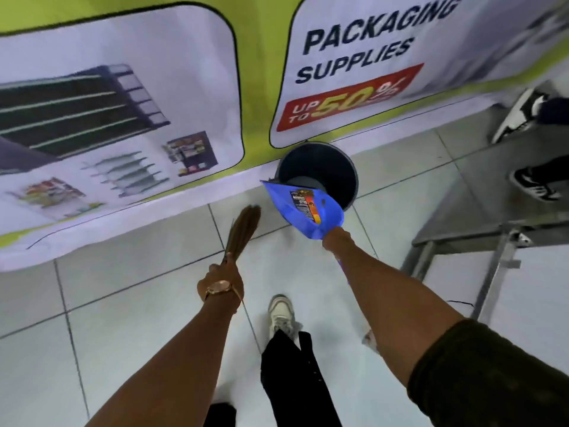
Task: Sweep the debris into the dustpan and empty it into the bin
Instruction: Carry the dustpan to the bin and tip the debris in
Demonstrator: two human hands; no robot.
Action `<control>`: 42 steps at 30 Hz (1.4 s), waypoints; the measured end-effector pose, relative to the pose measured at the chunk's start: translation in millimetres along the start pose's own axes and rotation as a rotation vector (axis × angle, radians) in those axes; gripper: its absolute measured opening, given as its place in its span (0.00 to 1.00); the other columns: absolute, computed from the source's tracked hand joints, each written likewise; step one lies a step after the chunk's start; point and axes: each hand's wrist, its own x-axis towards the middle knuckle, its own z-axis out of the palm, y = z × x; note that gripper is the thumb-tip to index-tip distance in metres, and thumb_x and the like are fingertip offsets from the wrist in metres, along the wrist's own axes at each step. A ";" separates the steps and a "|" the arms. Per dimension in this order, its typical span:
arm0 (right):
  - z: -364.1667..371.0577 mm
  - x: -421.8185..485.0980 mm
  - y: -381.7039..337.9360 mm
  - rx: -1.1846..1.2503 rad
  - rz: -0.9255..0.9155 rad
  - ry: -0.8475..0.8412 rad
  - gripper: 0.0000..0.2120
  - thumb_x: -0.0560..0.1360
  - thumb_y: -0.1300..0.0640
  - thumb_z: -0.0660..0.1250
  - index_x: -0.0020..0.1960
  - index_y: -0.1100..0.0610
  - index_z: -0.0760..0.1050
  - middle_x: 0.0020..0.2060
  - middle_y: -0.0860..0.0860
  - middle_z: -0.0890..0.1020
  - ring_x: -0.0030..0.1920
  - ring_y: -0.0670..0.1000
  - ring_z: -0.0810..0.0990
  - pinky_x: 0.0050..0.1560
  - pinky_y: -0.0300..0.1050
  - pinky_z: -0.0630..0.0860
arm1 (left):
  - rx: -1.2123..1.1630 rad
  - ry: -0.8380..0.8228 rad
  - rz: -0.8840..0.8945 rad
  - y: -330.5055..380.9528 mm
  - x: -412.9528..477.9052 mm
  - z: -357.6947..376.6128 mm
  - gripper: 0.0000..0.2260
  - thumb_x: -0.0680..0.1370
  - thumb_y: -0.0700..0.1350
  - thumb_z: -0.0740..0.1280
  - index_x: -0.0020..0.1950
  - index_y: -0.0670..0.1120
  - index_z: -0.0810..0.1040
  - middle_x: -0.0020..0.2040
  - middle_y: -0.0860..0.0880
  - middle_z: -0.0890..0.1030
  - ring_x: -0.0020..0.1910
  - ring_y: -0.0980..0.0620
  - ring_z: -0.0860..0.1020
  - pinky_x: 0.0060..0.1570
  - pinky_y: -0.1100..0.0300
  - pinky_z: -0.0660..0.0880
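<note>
1. The right hand (pixel 335 238) is closed on the handle of the one blue dustpan (pixel 311 211), whose long axis runs from the hand forward and to the left, with its front lip over the near rim of the one dark round bin (pixel 332 167).
2. The bin stands on the tiled floor (pixel 138 303) against the printed banner (pixel 123 87), directly ahead of the right hand; the left hand is farther from it.
3. One piece of debris shows in the pan: a printed wrapper (pixel 308 204), lying along the pan's length. It has not yet dropped, so I judge the emptying is under way and calls for a steeper tilt.
4. The left hand (pixel 220 282) grips one bundled stick broom (pixel 243 232), bristles pointing forward and held off to the left of the pan.
5. A metal counter (pixel 492 217) stands to the right, well apart from the bin.
</note>
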 end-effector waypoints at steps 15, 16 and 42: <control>-37.4 57.1 -6.0 0.265 0.072 -0.095 0.22 0.79 0.55 0.55 0.72 0.61 0.65 0.69 0.60 0.72 0.68 0.61 0.72 0.68 0.54 0.69 | 0.060 -0.006 -0.067 33.4 13.0 -17.4 0.28 0.80 0.41 0.55 0.78 0.58 0.54 0.64 0.45 0.76 0.60 0.45 0.78 0.54 0.56 0.74; -38.4 51.8 -6.7 0.303 0.090 -0.089 0.22 0.79 0.55 0.56 0.71 0.61 0.66 0.68 0.60 0.73 0.66 0.61 0.74 0.67 0.53 0.71 | 0.056 -0.003 -0.069 35.5 12.7 -17.9 0.28 0.80 0.41 0.55 0.78 0.58 0.54 0.64 0.45 0.76 0.60 0.45 0.78 0.55 0.56 0.74; 107.9 -103.1 -2.8 0.146 -0.350 0.259 0.24 0.77 0.64 0.60 0.71 0.60 0.62 0.66 0.57 0.71 0.66 0.60 0.70 0.61 0.56 0.70 | -0.338 0.145 -0.224 -108.3 -44.9 28.7 0.25 0.81 0.42 0.53 0.78 0.44 0.51 0.64 0.42 0.73 0.59 0.38 0.77 0.57 0.48 0.72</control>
